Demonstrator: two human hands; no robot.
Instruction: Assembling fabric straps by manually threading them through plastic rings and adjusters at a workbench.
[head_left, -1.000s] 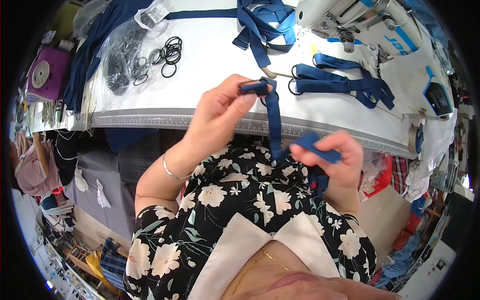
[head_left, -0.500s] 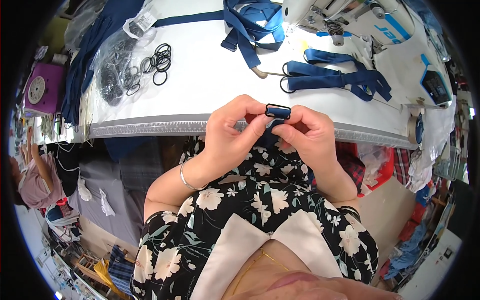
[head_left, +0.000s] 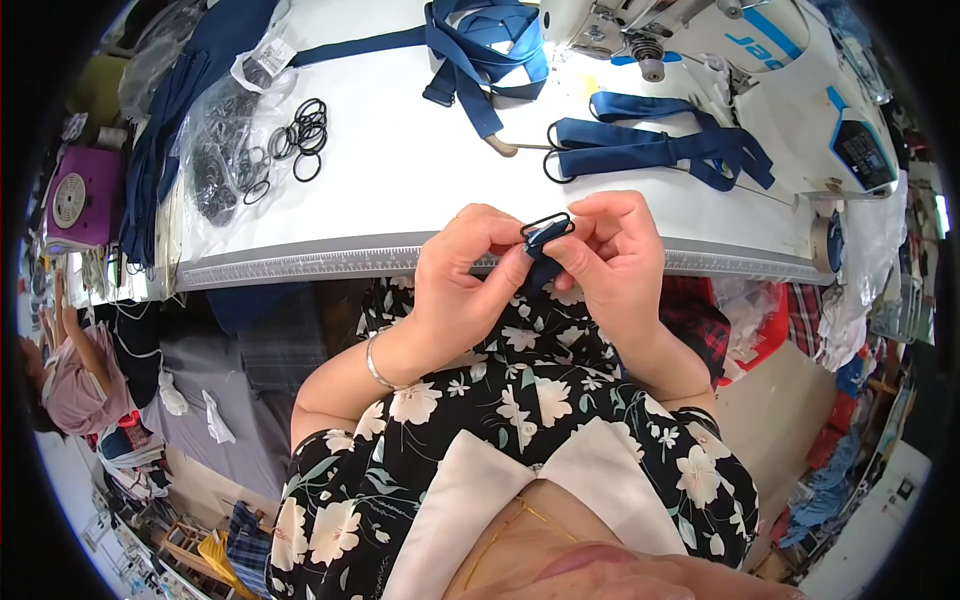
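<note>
A black slider buckle (head_left: 560,219), a narrow rounded frame, is tilted between my hands just above the table's front edge. Navy webbing strap (head_left: 541,272) passes through it and hangs below, its lower part lost against the dark floral dress. My left hand (head_left: 468,262) pinches the buckle's left end between thumb and fingers. With the thumb against the strap at the buckle's right side, my right hand (head_left: 618,258) is closed on the webbing; the curled fingers behind are partly hidden.
Beyond my hands lie navy straps with black rings (head_left: 640,150) and a coiled navy strap (head_left: 490,50). A sewing machine (head_left: 690,35) stands back right. Black rings (head_left: 307,130) lie beside a clear plastic bag (head_left: 215,160). A ruler strip (head_left: 330,256) lines the table edge. Another person (head_left: 85,370) is far left.
The buckle has turned from nearly level to tilted, its right end higher. My right thumb has moved up onto the strap beside it. The whole view has shifted slightly.
</note>
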